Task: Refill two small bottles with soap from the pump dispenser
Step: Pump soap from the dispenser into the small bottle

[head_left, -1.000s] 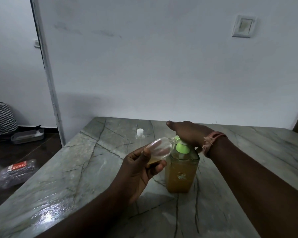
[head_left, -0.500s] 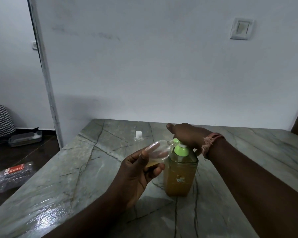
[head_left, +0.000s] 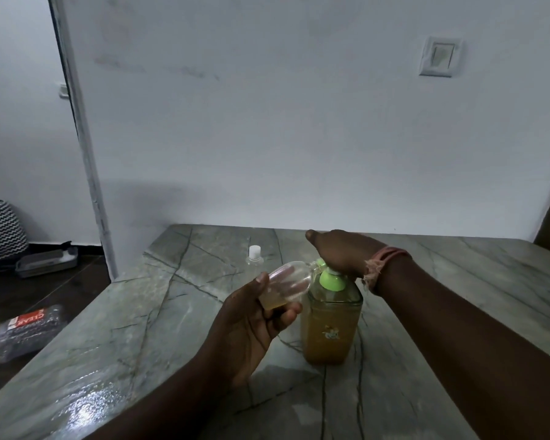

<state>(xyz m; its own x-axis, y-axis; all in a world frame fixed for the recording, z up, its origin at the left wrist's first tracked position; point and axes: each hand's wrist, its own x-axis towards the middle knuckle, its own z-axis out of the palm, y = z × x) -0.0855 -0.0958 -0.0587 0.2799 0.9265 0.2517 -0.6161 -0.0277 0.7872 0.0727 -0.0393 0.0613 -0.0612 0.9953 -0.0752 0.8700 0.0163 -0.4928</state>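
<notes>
left hand point(head_left: 251, 325): forearm comes up from the bottom edge; thumb lies over the top and the fingers curl underneath, gripping a small clear bottle.
small clear bottle point(head_left: 286, 285): tipped on its side, its neck pointing right and meeting the green spout of the dispenser; a little yellowish soap sits in its lower part.
right hand point(head_left: 338, 250): arm reaches in from the right, palm down, fingers stretched flat and pressing on the pump head; thumb points left. a reddish thread band point(head_left: 383, 262) circles the wrist.
pump dispenser point(head_left: 331, 325): upright on the table, just right of the left hand, square clear body full of amber soap, green collar under the palm.
second bottle point(head_left: 254, 257): stands further back on the table, white cap on, apart from both hands.
table point(head_left: 140, 328): grey veined stone, shiny at the near left.
wall: a light switch point(head_left: 437, 57) at upper right.
</notes>
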